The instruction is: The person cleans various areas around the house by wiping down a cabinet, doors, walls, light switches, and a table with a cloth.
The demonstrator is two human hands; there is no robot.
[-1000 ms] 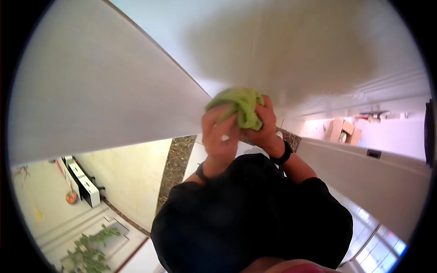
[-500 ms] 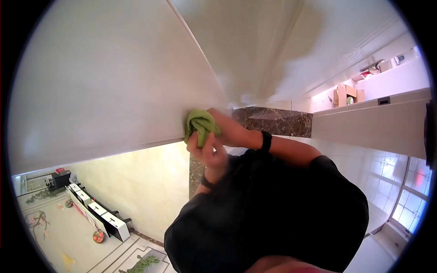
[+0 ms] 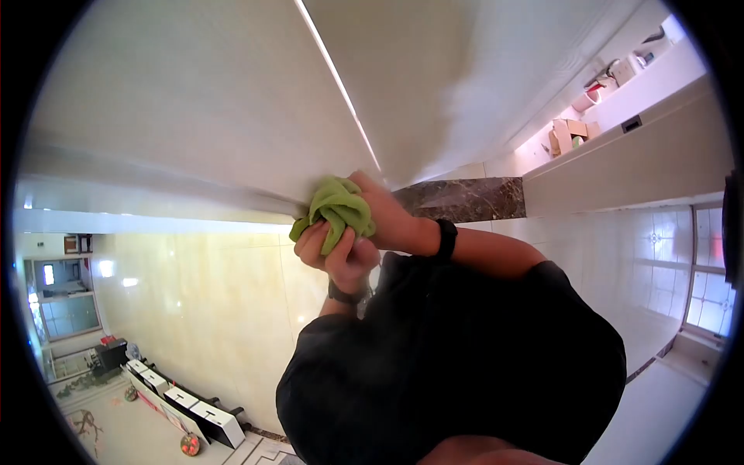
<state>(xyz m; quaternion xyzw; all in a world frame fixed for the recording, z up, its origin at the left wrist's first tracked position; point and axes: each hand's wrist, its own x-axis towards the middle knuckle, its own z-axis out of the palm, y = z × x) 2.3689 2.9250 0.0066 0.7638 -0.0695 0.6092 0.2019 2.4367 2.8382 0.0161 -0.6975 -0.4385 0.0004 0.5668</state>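
Note:
A crumpled green cloth is bunched between my two hands, at the near edge of a large pale door panel. My left hand is closed on the lower part of the cloth, with its fingers curled over the folds. From the right, my right hand grips the cloth's far side; most of its fingers are hidden behind the fabric. The cloth appears to touch the panel near its edge. Dark bands circle both wrists.
A second pale panel stands to the right, past a bright vertical gap. A dark marble strip lies on the floor beyond my right arm. Shelves with a cardboard box are at upper right. White boxes stand along the lower left.
My view has turned, and more of the tiled floor shows at left. The cloth and both hands have shifted slightly left, still together. The gap between the panels looks brighter and wider.

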